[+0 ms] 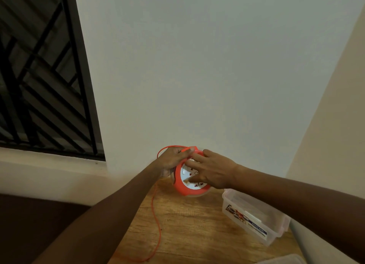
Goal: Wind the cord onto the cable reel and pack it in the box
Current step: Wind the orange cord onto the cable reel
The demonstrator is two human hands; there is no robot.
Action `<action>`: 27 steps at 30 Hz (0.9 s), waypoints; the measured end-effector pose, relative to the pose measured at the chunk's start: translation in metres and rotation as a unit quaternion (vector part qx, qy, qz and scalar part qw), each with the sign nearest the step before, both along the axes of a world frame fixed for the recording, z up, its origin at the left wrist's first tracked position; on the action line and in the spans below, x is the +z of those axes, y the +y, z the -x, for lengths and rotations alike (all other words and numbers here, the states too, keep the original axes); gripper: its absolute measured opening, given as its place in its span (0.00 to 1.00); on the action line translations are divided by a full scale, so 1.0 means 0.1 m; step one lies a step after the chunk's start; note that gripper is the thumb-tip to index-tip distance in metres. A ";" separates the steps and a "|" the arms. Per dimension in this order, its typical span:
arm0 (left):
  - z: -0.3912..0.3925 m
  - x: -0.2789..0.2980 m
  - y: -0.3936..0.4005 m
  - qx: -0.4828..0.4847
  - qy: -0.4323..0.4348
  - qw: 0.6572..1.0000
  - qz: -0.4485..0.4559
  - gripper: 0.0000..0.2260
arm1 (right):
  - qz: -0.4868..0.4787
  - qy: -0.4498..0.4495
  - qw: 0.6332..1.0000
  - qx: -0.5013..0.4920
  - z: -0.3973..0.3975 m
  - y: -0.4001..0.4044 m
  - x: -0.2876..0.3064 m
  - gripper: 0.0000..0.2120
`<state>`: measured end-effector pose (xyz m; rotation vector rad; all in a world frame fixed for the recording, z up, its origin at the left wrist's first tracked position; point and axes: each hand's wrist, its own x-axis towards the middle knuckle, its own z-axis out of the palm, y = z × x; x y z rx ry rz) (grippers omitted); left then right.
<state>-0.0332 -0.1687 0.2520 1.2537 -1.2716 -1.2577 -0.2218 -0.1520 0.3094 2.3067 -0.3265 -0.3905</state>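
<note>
A wood-grain table (189, 230) is seen under the hands, taking up the bottom middle of the view. Behind the hands, a plain white wall (207, 66) fills most of the shot. Off to the left of the hands, a window (39, 76) with dark diagonal bars is set above a pale ledge (49, 165). To the right, a cream side wall (339, 105) is angled in. A dark brown surface (35, 220) is seen lower left.
</note>
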 end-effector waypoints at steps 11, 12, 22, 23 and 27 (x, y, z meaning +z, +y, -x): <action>-0.01 0.06 -0.05 0.044 0.028 0.998 0.018 0.11 | 0.046 -0.032 0.994 -0.096 0.01 0.01 -0.16 0.40; 0.00 0.06 -0.05 0.043 0.027 0.998 0.021 0.11 | 0.052 -0.032 0.993 -0.098 0.00 0.01 -0.16 0.40; 0.07 0.09 -0.08 0.066 0.014 0.996 0.060 0.10 | -0.079 -0.190 0.952 -0.225 -0.02 0.07 -0.18 0.40; 0.07 0.09 -0.08 0.068 0.014 0.996 0.059 0.10 | -0.077 -0.187 0.954 -0.222 -0.02 0.06 -0.17 0.40; 0.05 0.06 -0.07 0.073 0.016 0.996 0.051 0.11 | -0.047 -0.163 0.971 -0.169 0.04 0.02 -0.14 0.40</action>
